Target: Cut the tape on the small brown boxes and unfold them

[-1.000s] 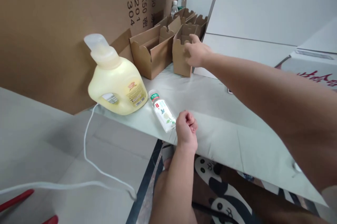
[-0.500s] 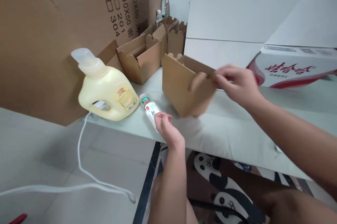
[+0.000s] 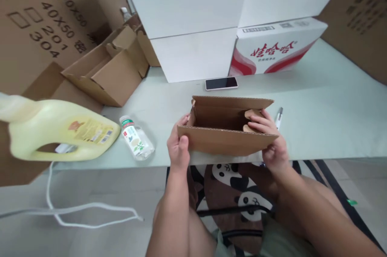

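Observation:
Between my hands is an open-topped brown cardboard box (image 3: 229, 142), near the front edge of the table. My left hand (image 3: 178, 144) grips its left end, with the thumb on the near wall. At the right end, my right hand (image 3: 272, 140) has its fingers bent over the end flaps, which lean inward. No contents show in the part of the box that I can see. A white pen (image 3: 279, 118) lies just beyond my right hand. To the left of my left hand, a clear plastic bottle (image 3: 137, 138) with a green-and-white label lies on the table.
A yellow detergent jug (image 3: 60, 128) lies at the left edge, near a white cable (image 3: 90, 206). More cardboard boxes (image 3: 113, 73) stand behind it. A phone (image 3: 221, 83) lies in front of white panels (image 3: 196, 53). A red-and-white carton (image 3: 275, 49) stands at the back.
The cardboard box has come nearer and turned, its opening now facing up at me. My left hand has moved from the bottle to the box's left end. The view has swung right.

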Tool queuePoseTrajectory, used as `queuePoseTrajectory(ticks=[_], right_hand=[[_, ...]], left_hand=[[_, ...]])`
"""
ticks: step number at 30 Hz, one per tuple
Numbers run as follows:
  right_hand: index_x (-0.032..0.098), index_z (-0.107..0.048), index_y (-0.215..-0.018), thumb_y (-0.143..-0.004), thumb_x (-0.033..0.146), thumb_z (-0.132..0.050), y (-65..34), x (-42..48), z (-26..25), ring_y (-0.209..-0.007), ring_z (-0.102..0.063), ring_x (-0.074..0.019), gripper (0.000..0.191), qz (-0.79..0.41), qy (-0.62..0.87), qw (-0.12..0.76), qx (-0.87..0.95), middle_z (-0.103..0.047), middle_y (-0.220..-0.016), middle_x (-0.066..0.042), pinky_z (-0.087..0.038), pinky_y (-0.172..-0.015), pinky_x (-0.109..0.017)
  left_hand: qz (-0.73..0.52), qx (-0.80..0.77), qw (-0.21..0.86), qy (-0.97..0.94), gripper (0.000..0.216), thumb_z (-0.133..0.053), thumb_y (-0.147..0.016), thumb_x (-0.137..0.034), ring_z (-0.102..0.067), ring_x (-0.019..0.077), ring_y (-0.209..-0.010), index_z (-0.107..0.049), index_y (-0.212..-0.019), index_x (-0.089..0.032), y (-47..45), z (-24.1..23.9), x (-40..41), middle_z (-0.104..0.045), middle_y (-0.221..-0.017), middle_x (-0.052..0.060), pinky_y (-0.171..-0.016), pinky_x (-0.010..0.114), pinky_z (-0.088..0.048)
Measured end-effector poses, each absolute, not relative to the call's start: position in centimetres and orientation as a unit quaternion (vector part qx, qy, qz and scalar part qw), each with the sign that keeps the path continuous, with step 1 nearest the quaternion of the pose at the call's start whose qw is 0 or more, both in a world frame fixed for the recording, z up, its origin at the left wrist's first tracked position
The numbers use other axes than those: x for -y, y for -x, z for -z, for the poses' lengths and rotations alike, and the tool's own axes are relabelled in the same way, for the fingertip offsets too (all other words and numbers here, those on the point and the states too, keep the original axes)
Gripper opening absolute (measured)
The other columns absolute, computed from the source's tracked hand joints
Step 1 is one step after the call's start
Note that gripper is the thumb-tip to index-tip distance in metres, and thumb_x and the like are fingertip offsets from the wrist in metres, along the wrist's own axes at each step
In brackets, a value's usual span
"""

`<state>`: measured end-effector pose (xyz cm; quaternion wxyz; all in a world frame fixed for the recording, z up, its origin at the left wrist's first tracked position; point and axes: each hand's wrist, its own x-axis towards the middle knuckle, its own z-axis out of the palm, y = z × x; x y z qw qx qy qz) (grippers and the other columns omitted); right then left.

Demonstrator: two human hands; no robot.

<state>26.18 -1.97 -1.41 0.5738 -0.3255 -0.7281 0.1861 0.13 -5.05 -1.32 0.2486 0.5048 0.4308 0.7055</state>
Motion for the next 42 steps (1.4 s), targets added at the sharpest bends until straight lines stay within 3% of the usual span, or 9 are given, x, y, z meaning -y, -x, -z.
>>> queuePoseTrajectory(ticks=[4,7,11,15,19,23,27,35,42], right_hand=[[0.028,-0.072,-0.119,-0.098,0.056,-0.047,-26.6,2.2,0.8,-0.123,-0.063,-0.0320,0.044,-0.160,0.324,0.580,0.730,-0.071,-0.121,-0.007,-0.027,-0.125,-0.063],[0.028,-0.065,-0.126,-0.096,0.042,-0.054,-26.9,2.5,0.8,-0.130,-0.059,-0.0320,0.035,-0.184,0.346,0.590,0.706,-0.069,-0.123,-0.007,-0.031,-0.123,-0.062],[0.033,-0.044,-0.144,-0.092,0.042,-0.058,-27.4,2.6,1.3,-0.147,-0.041,-0.0322,0.055,-0.226,0.403,0.612,0.642,-0.048,-0.148,-0.010,-0.039,-0.118,-0.058],[0.035,-0.024,-0.154,-0.091,0.052,-0.052,-28.2,2.1,1.1,-0.158,-0.018,-0.0323,0.071,-0.262,0.457,0.575,0.625,-0.015,-0.170,-0.007,-0.031,-0.123,-0.058],[0.038,-0.010,-0.159,-0.091,0.055,-0.049,-28.9,1.8,0.8,-0.155,-0.027,-0.0326,0.080,-0.291,0.424,0.570,0.641,-0.022,-0.168,-0.007,-0.032,-0.122,-0.059],[0.042,-0.040,-0.145,-0.090,0.052,-0.052,-29.4,2.0,0.8,-0.148,-0.038,-0.0348,0.058,-0.250,0.418,0.575,0.657,-0.039,-0.153,-0.004,-0.032,-0.122,-0.061],[0.033,-0.064,-0.109,-0.091,0.057,-0.047,-29.6,2.3,0.8,-0.149,-0.037,-0.0383,0.035,-0.204,0.453,0.554,0.668,-0.046,-0.144,-0.005,-0.028,-0.124,-0.062],[0.037,-0.042,-0.149,-0.094,0.071,-0.034,-29.5,2.2,2.1,-0.153,-0.034,-0.0317,0.066,-0.276,0.433,0.559,0.651,-0.031,-0.167,-0.003,-0.036,-0.122,-0.055],[0.041,-0.039,-0.150,-0.088,0.077,-0.041,-29.3,2.4,2.1,-0.155,-0.029,-0.0354,0.072,-0.295,0.399,0.544,0.676,-0.027,-0.167,-0.004,-0.037,-0.120,-0.059]], left_hand=[[-0.687,-0.477,0.214,-0.505,0.057,-0.054,-0.088,-0.072,-0.066,0.0303,-0.118,-0.079,-0.089,-0.021,-1.1,1.3,4.5,-0.076,-0.107,0.011,-0.108,0.046,-0.049],[-0.691,-0.512,0.213,-0.463,0.055,-0.054,-0.090,-0.068,-0.068,0.0276,-0.109,-0.078,-0.092,-0.019,-2.2,1.2,3.9,-0.075,-0.102,0.010,-0.099,0.041,-0.052],[-0.694,-0.516,0.227,-0.447,0.044,-0.064,-0.087,-0.059,-0.068,0.0240,-0.105,-0.074,-0.105,-0.020,-3.6,1.2,3.0,-0.073,-0.108,0.009,-0.092,0.034,-0.053],[-0.696,-0.500,0.234,-0.459,0.051,-0.072,-0.082,-0.056,-0.064,0.0241,-0.119,-0.065,-0.122,-0.026,-4.6,1.3,2.6,-0.066,-0.129,0.009,-0.101,0.036,-0.051],[-0.667,-0.506,0.211,-0.504,0.056,-0.068,-0.085,-0.055,-0.062,0.0243,-0.122,-0.057,-0.134,-0.030,-4.6,1.3,2.9,-0.054,-0.147,0.009,-0.104,0.039,-0.050],[-0.644,-0.488,0.160,-0.567,0.057,-0.069,-0.087,-0.048,-0.060,0.0242,-0.127,-0.054,-0.142,-0.035,-3.7,0.8,3.5,-0.047,-0.157,0.006,-0.113,0.043,-0.044],[-0.580,-0.485,0.142,-0.639,0.029,-0.060,-0.096,-0.035,-0.057,0.0235,-0.133,-0.074,-0.122,-0.032,-2.6,0.2,4.0,-0.065,-0.139,0.004,-0.120,0.044,-0.039],[-0.627,-0.488,0.157,-0.587,0.029,-0.058,-0.093,-0.036,-0.060,0.0244,-0.131,-0.078,-0.113,-0.028,-1.5,1.0,3.5,-0.071,-0.133,0.003,-0.118,0.047,-0.042],[-0.647,-0.477,0.186,-0.565,0.031,-0.059,-0.089,-0.035,-0.055,0.0269,-0.137,-0.078,-0.113,-0.029,-1.6,0.8,3.8,-0.069,-0.134,0.003,-0.123,0.050,-0.035]])
